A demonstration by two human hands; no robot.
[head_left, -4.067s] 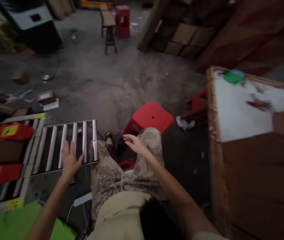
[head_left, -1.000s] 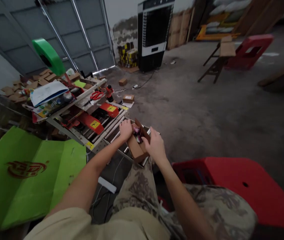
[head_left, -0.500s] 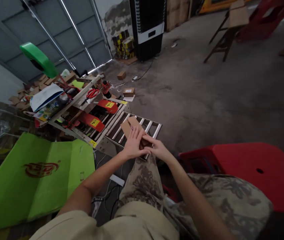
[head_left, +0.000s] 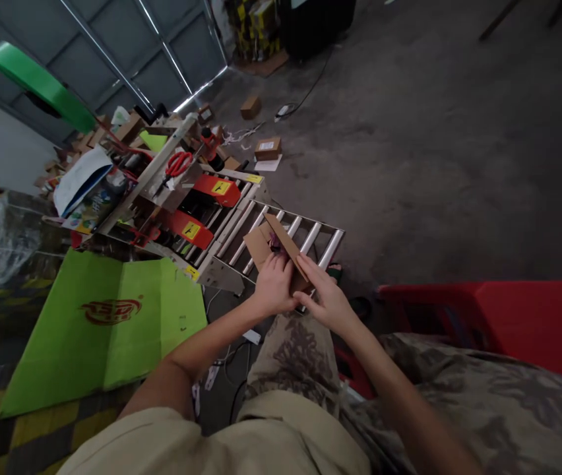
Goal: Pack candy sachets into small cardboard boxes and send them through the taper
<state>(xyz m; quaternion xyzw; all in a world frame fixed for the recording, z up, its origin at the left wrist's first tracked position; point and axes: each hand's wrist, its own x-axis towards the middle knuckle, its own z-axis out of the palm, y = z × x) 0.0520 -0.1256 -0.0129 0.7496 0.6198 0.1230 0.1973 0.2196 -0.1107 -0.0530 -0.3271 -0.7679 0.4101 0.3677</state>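
A small brown cardboard box [head_left: 260, 247] rests on the metal roller conveyor [head_left: 329, 245] in front of my knees. Its flaps stand up, and something dark and purplish [head_left: 275, 243] shows inside, too small to name. My left hand [head_left: 274, 285] grips the near left part of the box, its fingers bent over the opening. At the right side my right hand [head_left: 329, 300] holds the raised long flap, fingers along its outside and thumb low near my left hand. Both hands hide the near end of the box.
Left of the rollers stands a taping machine with red guards [head_left: 189, 227], red scissors [head_left: 179, 163] and a green tape roll [head_left: 41, 86]. A lime-green sheet [head_left: 113, 316] lies nearer. A red plastic piece of furniture [head_left: 533, 323] is at right. Small boxes [head_left: 267, 148] lie on the floor.
The long right flap now stands raised and the box opening shows more. My left fingers have curled from lying flat, and my right hand has shifted along the flap. The view has tilted down.
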